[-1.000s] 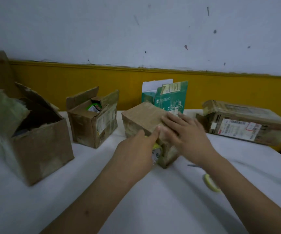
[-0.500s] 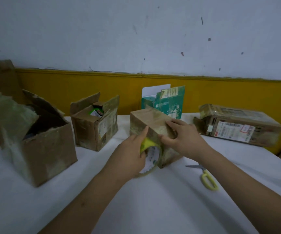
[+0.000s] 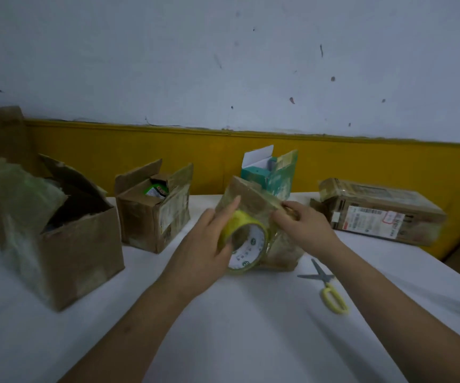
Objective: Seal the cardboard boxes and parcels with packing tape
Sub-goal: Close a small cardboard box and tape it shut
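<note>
A small closed cardboard box [image 3: 251, 200] stands tilted on the white table [image 3: 223, 327] at the centre. My left hand [image 3: 204, 250] grips a yellow roll of packing tape [image 3: 246, 241] against the box's near side, forefinger stretched up along the cardboard. My right hand [image 3: 303, 226] presses on the box's right upper edge, fingers curled over it. A clear strip of tape runs from the roll over the box.
Yellow-handled scissors [image 3: 327, 288] lie right of the box. An open box [image 3: 154, 208] and a larger torn open box [image 3: 57, 233] stand at the left. A green carton [image 3: 275, 172] stands behind, a long labelled parcel [image 3: 380, 211] at the right. A yellow-banded wall runs behind.
My left hand has pulled the tape roll out from the box's side and down towards me. The box has tipped up on its edge, and my right hand has slid to its right edge.
</note>
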A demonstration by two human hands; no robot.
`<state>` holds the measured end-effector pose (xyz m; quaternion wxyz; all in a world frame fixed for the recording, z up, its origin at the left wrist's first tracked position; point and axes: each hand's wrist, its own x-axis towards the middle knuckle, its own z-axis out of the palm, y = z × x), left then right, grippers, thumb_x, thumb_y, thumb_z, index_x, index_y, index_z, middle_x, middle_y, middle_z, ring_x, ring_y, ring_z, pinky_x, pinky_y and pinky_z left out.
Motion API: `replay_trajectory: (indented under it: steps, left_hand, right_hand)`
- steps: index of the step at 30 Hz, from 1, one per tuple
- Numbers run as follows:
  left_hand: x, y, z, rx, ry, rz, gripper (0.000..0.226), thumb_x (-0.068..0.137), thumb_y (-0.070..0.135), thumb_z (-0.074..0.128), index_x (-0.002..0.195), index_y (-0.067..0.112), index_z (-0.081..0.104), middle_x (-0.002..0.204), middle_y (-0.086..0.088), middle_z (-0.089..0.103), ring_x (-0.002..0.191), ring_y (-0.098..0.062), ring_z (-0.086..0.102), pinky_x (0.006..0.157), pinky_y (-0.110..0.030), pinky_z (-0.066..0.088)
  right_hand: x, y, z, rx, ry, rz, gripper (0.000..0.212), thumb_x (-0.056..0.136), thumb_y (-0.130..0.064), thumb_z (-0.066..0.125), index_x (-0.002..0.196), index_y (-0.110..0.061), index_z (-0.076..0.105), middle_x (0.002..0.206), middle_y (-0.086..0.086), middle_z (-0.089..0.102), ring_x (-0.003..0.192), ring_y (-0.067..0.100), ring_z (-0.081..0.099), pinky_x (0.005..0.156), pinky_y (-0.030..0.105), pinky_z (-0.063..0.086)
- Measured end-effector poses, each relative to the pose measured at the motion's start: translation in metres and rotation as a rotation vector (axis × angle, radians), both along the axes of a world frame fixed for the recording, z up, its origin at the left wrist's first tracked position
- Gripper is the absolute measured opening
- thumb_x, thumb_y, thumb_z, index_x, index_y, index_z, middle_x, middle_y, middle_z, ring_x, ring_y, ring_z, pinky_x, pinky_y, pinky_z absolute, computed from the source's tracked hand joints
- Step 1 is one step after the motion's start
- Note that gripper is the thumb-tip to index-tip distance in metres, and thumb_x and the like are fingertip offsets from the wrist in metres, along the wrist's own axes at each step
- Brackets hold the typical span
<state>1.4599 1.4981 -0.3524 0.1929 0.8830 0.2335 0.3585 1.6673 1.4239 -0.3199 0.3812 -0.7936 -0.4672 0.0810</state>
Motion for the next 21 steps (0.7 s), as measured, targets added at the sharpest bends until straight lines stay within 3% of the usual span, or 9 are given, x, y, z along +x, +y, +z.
replay_trajectory:
  steps: [3, 5, 9, 11, 13, 16, 18, 20, 21]
  left_hand:
    - [-0.002, 0.002, 0.012, 0.204, 0.086, 0.019, 0.068, 0.091, 0.009, 0.047, 0.149, 0.044, 0.038, 0.090, 0.007, 0.026, 0.072, -0.012, 0.041, 0.053, -0.013, 0.030]
    - [-0.003, 0.006, 0.013, 0.192, 0.213, 0.050, 0.066, 0.093, 0.010, 0.046, 0.147, 0.047, 0.039, 0.086, 0.007, 0.024, 0.069, -0.013, 0.038, 0.050, -0.015, 0.024]
    - [-0.003, 0.013, 0.011, 0.101, 0.287, 0.053, 0.068, 0.096, 0.009, 0.042, 0.147, 0.053, 0.031, 0.086, 0.007, 0.028, 0.074, -0.015, 0.045, 0.059, -0.028, 0.040]
    - [-0.003, 0.015, 0.008, 0.088, 0.312, 0.048, 0.070, 0.096, 0.008, 0.040, 0.146, 0.056, 0.029, 0.089, 0.007, 0.027, 0.073, -0.012, 0.043, 0.057, -0.029, 0.039]
    - [-0.001, 0.020, 0.003, 0.061, 0.312, 0.028, 0.072, 0.096, 0.005, 0.040, 0.145, 0.057, 0.031, 0.088, 0.008, 0.029, 0.072, -0.006, 0.039, 0.054, -0.019, 0.032]
    - [0.006, 0.019, 0.000, 0.077, 0.285, 0.015, 0.068, 0.097, 0.006, 0.041, 0.146, 0.053, 0.034, 0.086, 0.013, 0.032, 0.074, -0.006, 0.039, 0.057, -0.015, 0.034]
    - [0.008, 0.018, -0.001, 0.079, 0.273, 0.011, 0.067, 0.097, 0.008, 0.041, 0.146, 0.053, 0.033, 0.090, 0.010, 0.033, 0.077, -0.008, 0.040, 0.057, -0.014, 0.035]
    - [0.008, 0.017, -0.004, 0.075, 0.274, 0.002, 0.068, 0.097, 0.009, 0.042, 0.147, 0.054, 0.030, 0.095, 0.008, 0.036, 0.082, -0.011, 0.044, 0.058, -0.016, 0.037]
    - [0.007, 0.016, -0.007, 0.075, 0.281, -0.004, 0.069, 0.097, 0.010, 0.043, 0.148, 0.054, 0.029, 0.097, 0.008, 0.037, 0.085, -0.012, 0.046, 0.060, -0.019, 0.039]
  right_hand:
    - [0.007, -0.003, 0.003, -0.016, 0.268, -0.006, 0.036, 0.090, -0.055, 0.055, 0.114, -0.032, 0.067, 0.112, -0.004, 0.066, 0.098, 0.017, 0.062, 0.085, 0.035, 0.053]
    - [0.009, -0.004, 0.006, -0.042, 0.447, -0.024, 0.031, 0.088, -0.060, 0.056, 0.099, -0.033, 0.067, 0.105, -0.001, 0.071, 0.093, 0.020, 0.067, 0.083, 0.038, 0.057]
    - [0.016, 0.001, 0.005, -0.090, 0.549, -0.059, 0.040, 0.088, -0.060, 0.056, 0.108, -0.026, 0.063, 0.102, 0.001, 0.069, 0.090, 0.020, 0.065, 0.069, 0.032, 0.053]
    - [0.017, 0.002, -0.002, -0.178, 0.619, -0.055, 0.055, 0.083, -0.066, 0.054, 0.117, -0.023, 0.060, 0.112, 0.004, 0.066, 0.099, 0.026, 0.064, 0.077, 0.036, 0.055]
    - [0.018, 0.002, -0.011, -0.274, 0.618, -0.060, 0.065, 0.084, -0.071, 0.047, 0.123, -0.020, 0.058, 0.121, 0.003, 0.062, 0.107, 0.030, 0.061, 0.088, 0.038, 0.050]
    - [0.017, 0.002, -0.012, -0.169, 0.168, -0.075, 0.050, 0.097, -0.056, 0.038, 0.114, -0.019, 0.067, 0.118, 0.007, 0.065, 0.105, 0.026, 0.059, 0.087, 0.037, 0.046]
    - [0.011, 0.002, -0.009, -0.024, -0.264, -0.051, 0.042, 0.101, -0.047, 0.036, 0.129, -0.031, 0.062, 0.137, 0.003, 0.060, 0.120, 0.027, 0.055, 0.098, 0.041, 0.046]
    - [-0.006, 0.001, -0.012, 0.011, -0.503, 0.050, 0.056, 0.096, -0.060, 0.026, 0.146, -0.041, 0.041, 0.159, -0.008, 0.030, 0.145, 0.025, 0.028, 0.114, 0.048, 0.029]
    - [-0.017, 0.002, -0.016, -0.035, -0.528, 0.110, 0.068, 0.088, -0.073, 0.020, 0.148, -0.044, 0.035, 0.162, -0.011, 0.020, 0.149, 0.025, 0.016, 0.117, 0.051, 0.023]
